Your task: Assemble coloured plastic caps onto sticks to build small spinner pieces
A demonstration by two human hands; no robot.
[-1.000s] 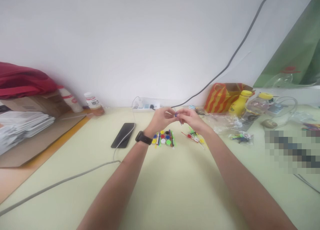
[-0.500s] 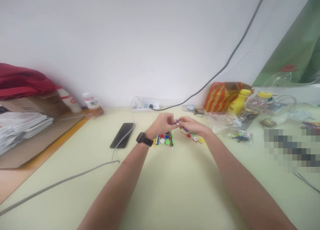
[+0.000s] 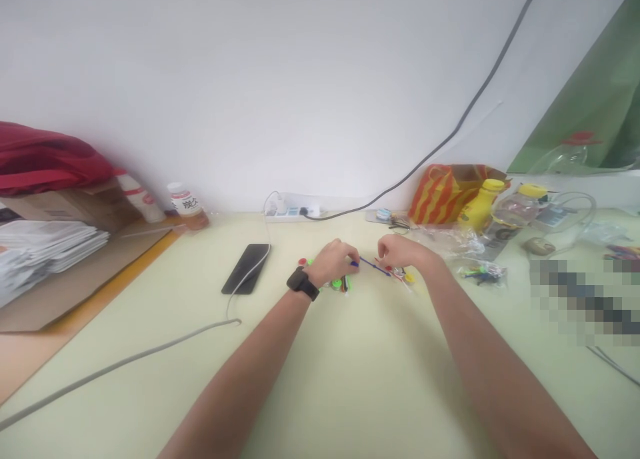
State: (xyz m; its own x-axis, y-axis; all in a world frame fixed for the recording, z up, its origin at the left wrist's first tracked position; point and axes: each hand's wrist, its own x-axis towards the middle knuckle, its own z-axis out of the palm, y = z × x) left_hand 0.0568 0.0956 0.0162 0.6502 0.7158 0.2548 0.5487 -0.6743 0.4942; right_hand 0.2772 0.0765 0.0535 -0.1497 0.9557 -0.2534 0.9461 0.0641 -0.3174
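My left hand (image 3: 333,262), with a black watch on the wrist, rests low over a cluster of small coloured discs and sticks (image 3: 340,284) on the pale green table (image 3: 350,366). Its fingers pinch one end of a thin blue stick (image 3: 371,266). My right hand (image 3: 403,251) is curled beside it, above loose red and yellow pieces (image 3: 406,277). Whether its fingers still touch the blue stick is unclear.
A black phone (image 3: 246,268) on a white cable lies to the left. A power strip (image 3: 293,212) sits by the wall. Bottles, plastic bags and an orange striped bag (image 3: 443,192) crowd the right. Stacked papers (image 3: 45,246) and a grey cable (image 3: 115,366) lie at the left.
Both hands have dropped from above the table down to the coloured pieces. The hands have drawn apart, and the blue stick now shows between them.
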